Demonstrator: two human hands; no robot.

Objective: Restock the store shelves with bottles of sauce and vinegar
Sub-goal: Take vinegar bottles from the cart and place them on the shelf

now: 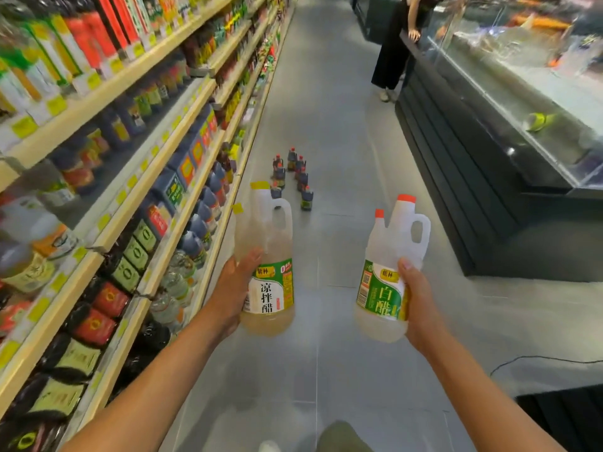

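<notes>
My left hand [233, 288] grips two yellow-capped jugs of pale yellow vinegar [267, 272] around their bodies; my right hand [421, 305] holds two red-capped jugs of white vinegar [385, 288] the same way, thumb across the label. All four ride upright above the aisle floor [326, 370]. The shelves [137, 243] stand just left of my left hand, fully faced with dark sauce bottles. Ahead of both hands, small dark sauce bottles [293, 177] wait on the floor. Recommendation: set down one pair first, then shelve each jug label outward.
</notes>
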